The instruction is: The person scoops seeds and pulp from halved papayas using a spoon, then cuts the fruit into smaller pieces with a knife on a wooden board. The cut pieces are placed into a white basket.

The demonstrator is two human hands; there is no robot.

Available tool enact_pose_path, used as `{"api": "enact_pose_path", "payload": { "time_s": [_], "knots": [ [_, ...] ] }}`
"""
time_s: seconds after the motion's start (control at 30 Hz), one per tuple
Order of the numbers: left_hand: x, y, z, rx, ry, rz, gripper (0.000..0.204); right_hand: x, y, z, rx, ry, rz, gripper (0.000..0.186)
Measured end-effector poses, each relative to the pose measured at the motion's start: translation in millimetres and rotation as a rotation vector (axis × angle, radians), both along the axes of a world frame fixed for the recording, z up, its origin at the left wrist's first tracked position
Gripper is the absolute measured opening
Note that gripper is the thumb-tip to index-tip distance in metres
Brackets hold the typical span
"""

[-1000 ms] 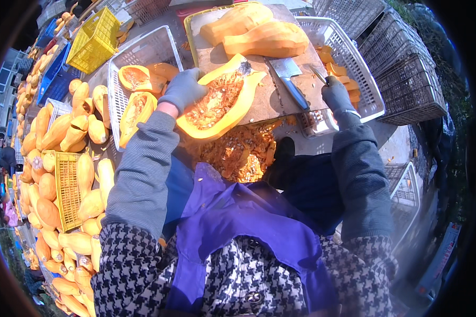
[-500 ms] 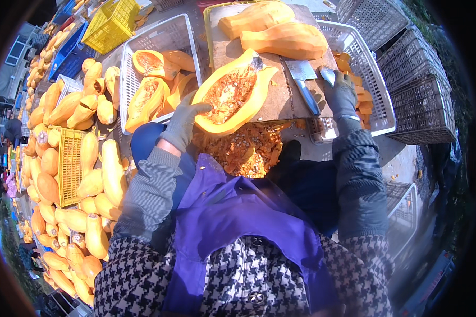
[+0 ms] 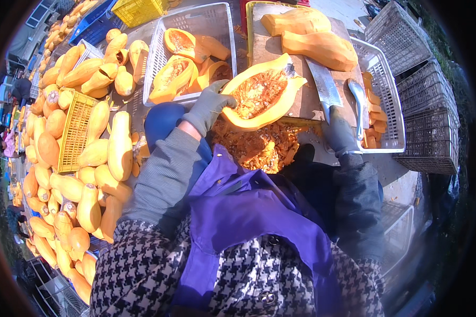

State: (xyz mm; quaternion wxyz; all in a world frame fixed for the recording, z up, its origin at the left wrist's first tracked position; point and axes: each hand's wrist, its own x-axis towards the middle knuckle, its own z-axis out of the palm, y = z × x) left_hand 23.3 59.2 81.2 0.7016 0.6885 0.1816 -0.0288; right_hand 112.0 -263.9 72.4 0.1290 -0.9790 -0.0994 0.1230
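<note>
A halved pumpkin [image 3: 262,92], cut face up with seeds and stringy pulp showing, rests partly on the wooden board [image 3: 304,105]. My gloved left hand [image 3: 210,108] grips its near left rim, thumb over the flesh. At the board's near right, my gloved right hand [image 3: 339,132] is closed round the handle of a knife [image 3: 322,82]. Its broad blade points away from me along the board. A metal spoon-like scoop [image 3: 357,100] lies just right of the knife. Two peeled pumpkin pieces [image 3: 320,50] lie at the board's far side.
A white crate [image 3: 190,29] with pumpkin halves stands left of the board. Another white crate [image 3: 394,100] with orange chunks stands right. Scooped pulp [image 3: 256,148] is heaped below the board. Whole pumpkins [image 3: 120,145] and a yellow crate [image 3: 75,132] fill the left; stacked crates [image 3: 428,116] stand far right.
My right hand has let go of the scoop, which now lies on the board, and taken the knife by its handle. My left hand still holds the pumpkin half. The whole view has shifted.
</note>
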Motion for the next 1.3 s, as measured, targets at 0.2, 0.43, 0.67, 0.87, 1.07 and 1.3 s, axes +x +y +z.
{"api": "enact_pose_path", "payload": {
  "time_s": [0.2,0.43,0.67,0.87,1.07,1.3],
  "knots": [
    [4,0,-3,-0.04,-0.029,0.018,0.059,-72,-22,58,0.783,0.226,-0.379,0.043],
    [3,5,0,-0.028,-0.043,-0.061,0.061,-93,3,123,1.273,-0.062,0.066,0.04],
    [7,3,-4,-0.047,-0.013,-0.017,0.058,-41,48,50,0.234,0.072,0.031,0.04],
    [10,14,-12,-0.066,0.048,0.044,0.061,-9,37,34,0.201,0.118,0.18,0.043],
    [-1,-2,-25,0.386,-0.148,-0.086,0.072,12,74,25,0.227,0.124,0.147,0.045],
    [-23,9,-27,-0.018,-0.062,0.078,0.071,-2,74,-4,0.29,-0.026,0.145,0.044]
  ]
}}
